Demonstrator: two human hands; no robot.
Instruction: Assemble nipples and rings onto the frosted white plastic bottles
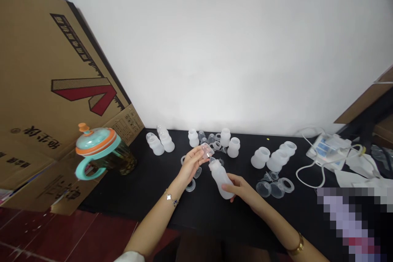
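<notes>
Slantwise, white bottle (220, 180) in right hand (238, 186), neck (215, 164) forward-left

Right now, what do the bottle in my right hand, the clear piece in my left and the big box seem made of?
Bottle: silicone or soft plastic, perhaps; its milky, matte look fits either. Clear piece: probably plastic, glossy, since it's see-through with bright glints. Box: almost certainly cardboard, matte, judging by its plain brown, printed sides.
</notes>
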